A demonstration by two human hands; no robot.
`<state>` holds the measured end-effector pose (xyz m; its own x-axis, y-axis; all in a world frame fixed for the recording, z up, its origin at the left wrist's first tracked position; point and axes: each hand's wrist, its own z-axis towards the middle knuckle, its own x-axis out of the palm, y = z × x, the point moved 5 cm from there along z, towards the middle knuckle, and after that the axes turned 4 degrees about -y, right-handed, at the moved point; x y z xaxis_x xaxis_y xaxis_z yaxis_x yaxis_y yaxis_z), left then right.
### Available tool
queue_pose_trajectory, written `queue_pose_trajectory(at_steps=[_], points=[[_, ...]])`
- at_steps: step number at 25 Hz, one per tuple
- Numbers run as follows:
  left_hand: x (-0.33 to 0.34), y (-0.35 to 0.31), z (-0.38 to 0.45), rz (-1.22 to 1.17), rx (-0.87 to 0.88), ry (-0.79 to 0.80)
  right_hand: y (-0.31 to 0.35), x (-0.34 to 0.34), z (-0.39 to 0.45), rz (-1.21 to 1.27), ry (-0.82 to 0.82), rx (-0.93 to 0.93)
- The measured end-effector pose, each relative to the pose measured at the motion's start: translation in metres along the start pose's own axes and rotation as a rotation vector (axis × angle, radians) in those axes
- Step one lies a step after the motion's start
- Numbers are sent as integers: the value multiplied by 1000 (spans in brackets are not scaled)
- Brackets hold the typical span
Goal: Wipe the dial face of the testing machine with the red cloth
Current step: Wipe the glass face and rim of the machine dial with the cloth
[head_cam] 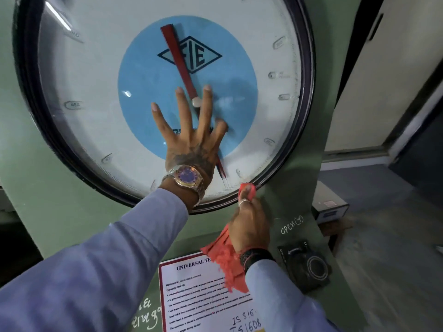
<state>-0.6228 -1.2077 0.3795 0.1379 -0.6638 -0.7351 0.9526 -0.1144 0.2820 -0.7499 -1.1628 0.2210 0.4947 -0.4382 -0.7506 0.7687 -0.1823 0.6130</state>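
Observation:
The round dial face (96,75) of the green testing machine fills the upper view, white with a blue centre disc and a red pointer, framed by a dark rim. My left hand (191,135) lies flat on the glass with fingers spread, just below the pointer hub. My right hand (249,221) grips the red cloth (225,262) and presses a bunched corner of it against the dial's lower right rim. The rest of the cloth hangs down below my wrist.
A white instruction sheet (203,295) with a red border is stuck on the machine body below the dial. A black control knob (311,267) sits to its right under chalk writing. A grey box (330,207) rests on the floor at right.

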Motion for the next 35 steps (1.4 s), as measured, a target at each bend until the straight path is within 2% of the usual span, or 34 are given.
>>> queue_pose_trajectory(at_steps=[3,7,9,12,14,17,21,26,31,35], points=[[-8,-11,24,-13,53,-55,3,2,-8,-18,17,-105],[-13,-4,46,39,67,-63,-14,-27,42,-57,-132,-4],[-14,-11,51,58,73,-49,-12,-24,36,-14,-112,19],[-16,-22,63,81,93,-27,-10,-16,20,25,-62,-80],[-14,-22,71,55,85,-19,-15,-29,45,-32,-124,-107],[-7,-18,74,65,64,7,-22,-61,89,-101,-255,-26],[-3,-18,74,67,71,32,-19,-58,64,-100,-170,-112],[-1,-17,76,77,69,25,-15,-97,127,-335,-289,-15],[-3,-15,76,113,95,30,-20,-98,107,-365,-249,-55],[-10,-8,90,108,116,-24,5,-142,155,-373,-426,-111]])
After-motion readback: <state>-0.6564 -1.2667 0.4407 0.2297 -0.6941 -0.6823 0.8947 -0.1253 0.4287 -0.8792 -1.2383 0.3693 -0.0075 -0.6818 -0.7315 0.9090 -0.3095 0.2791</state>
